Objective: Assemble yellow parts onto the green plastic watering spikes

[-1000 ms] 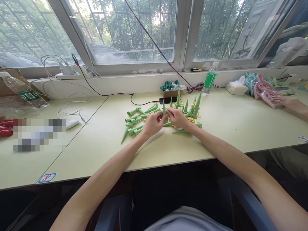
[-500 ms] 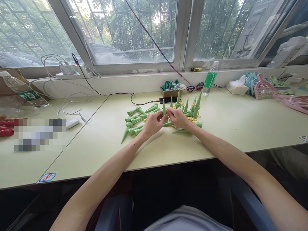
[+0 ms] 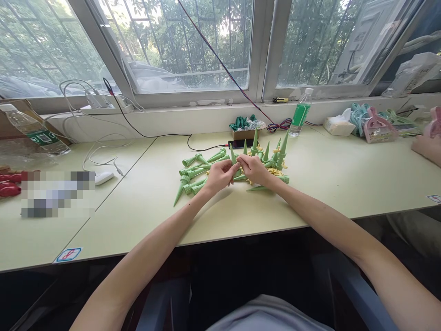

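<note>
My left hand is closed around a green plant-watering spike, whose pointed tip leans up and slightly left. Against the spike's side, my right hand is pinched; what lies between its fingertips is too small and covered to make out. Left of my hands lies a heap of green watering spikes with ribbed caps. To the right, several more spikes stand upright, with small yellow valve pieces among and beneath them.
Behind the spikes are a phone on a cable and a small box. A water bottle stands behind to the right, near a tissue pack and dustpans. Another person's hand is at the right edge.
The spike in my left hand has tilted a little to the left. At the far right another person's hand has come into view, and the pink items there have shifted.
</note>
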Action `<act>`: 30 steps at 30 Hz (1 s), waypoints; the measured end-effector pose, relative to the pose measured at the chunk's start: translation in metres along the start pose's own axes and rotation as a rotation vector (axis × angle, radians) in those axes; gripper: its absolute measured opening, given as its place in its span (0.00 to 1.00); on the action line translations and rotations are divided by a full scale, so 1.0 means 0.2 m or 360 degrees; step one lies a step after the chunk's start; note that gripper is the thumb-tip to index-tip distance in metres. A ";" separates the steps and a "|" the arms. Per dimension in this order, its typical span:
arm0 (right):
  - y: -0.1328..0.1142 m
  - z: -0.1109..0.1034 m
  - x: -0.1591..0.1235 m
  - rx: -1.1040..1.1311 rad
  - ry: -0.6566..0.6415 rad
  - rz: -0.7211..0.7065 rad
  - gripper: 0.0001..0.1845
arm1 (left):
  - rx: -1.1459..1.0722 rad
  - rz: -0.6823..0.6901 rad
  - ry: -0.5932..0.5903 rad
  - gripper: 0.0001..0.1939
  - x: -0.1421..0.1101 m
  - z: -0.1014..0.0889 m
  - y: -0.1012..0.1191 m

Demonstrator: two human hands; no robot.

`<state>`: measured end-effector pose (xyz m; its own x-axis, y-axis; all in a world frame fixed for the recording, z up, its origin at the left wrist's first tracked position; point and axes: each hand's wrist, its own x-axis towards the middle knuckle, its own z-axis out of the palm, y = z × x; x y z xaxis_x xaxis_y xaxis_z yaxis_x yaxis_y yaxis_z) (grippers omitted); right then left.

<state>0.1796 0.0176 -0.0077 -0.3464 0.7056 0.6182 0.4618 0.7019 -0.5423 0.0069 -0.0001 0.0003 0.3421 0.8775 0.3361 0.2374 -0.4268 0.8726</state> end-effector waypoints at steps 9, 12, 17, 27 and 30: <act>0.00 0.00 0.00 -0.0024 0.0004 -0.0031 0.17 | -0.0520 -0.0352 -0.0092 0.26 0.01 0.00 0.00; -0.01 -0.01 0.00 -0.0031 0.0011 -0.0035 0.17 | -0.0722 -0.0496 -0.0120 0.24 0.02 0.00 0.00; -0.02 -0.01 0.00 -0.0032 0.0018 -0.0021 0.17 | -0.0812 -0.0550 -0.0108 0.23 0.02 0.01 0.01; -0.02 -0.01 0.00 0.0014 0.0024 0.0012 0.15 | -0.0471 -0.0260 -0.0012 0.27 0.00 0.01 0.04; -0.01 -0.01 0.00 0.0018 0.0021 0.0006 0.15 | -0.0368 -0.0186 0.0008 0.26 0.00 0.01 0.04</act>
<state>0.1799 0.0154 -0.0049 -0.3337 0.7067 0.6239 0.4538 0.7005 -0.5508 0.0101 -0.0042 0.0058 0.3198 0.9193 0.2294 0.0606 -0.2614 0.9633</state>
